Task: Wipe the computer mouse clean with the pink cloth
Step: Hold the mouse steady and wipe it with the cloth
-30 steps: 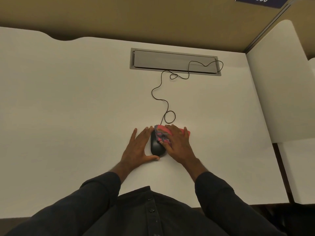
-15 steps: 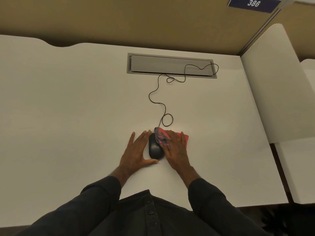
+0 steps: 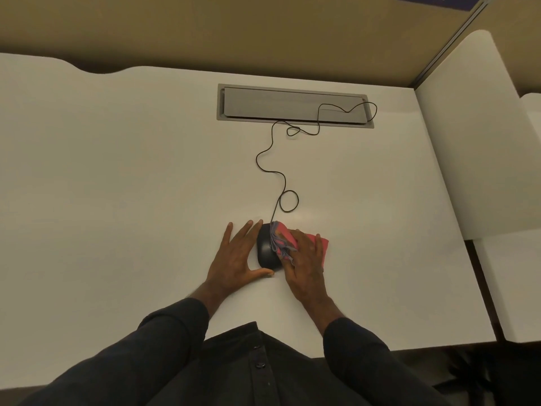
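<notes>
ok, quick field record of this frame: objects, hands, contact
surface: white desk
mouse: black corded computer mouse, on desk
cloth: pink cloth, bunched against mouse's right side
left hand: flat, fingers spread, bracing mouse's left side, thumb at its near end
right hand: pressing cloth onto mouse
cord: thin black cable, loops to grey cable hatch

White desk (image 3: pixel 117 171), tan partition wall (image 3: pixel 205 30), grey cable hatch (image 3: pixel 292 105).
</notes>
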`<state>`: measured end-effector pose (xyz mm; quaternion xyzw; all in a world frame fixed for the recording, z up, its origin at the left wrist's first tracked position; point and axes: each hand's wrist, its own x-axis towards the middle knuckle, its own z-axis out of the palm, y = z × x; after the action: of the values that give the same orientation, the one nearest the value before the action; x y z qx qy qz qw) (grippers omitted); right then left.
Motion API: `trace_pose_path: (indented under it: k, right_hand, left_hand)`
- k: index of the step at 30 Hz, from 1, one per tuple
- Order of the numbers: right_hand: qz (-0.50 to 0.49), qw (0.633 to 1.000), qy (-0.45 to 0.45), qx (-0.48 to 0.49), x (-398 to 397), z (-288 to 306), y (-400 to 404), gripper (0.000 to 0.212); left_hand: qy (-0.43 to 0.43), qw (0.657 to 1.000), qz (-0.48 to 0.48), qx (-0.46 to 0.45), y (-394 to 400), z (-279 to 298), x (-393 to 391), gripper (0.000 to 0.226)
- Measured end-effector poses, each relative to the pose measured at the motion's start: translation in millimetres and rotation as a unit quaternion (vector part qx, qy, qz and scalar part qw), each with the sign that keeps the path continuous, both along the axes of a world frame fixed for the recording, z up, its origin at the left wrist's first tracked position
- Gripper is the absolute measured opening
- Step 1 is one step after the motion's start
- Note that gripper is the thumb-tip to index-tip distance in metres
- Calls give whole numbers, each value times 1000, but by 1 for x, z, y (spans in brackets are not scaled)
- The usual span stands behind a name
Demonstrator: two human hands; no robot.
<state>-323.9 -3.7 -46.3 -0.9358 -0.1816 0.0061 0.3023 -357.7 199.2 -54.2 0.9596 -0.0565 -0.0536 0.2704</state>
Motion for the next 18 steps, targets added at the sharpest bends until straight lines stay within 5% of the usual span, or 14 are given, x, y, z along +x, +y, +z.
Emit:
trace_pose_path:
  k: [6, 11, 18]
  right_hand:
    - [-14, 1000, 16, 0, -17, 1, -1, 59]
    - [24, 999, -44, -8, -33, 4, -3, 83]
    - [80, 995, -9, -53, -20, -3, -8, 69]
  left_hand:
    - [-1, 1000, 2, -12, 0, -1, 0, 113]
    - [-5, 1000, 10, -27, -1, 2, -1, 113]
    - [1, 1000, 9, -23, -1, 1, 0, 112]
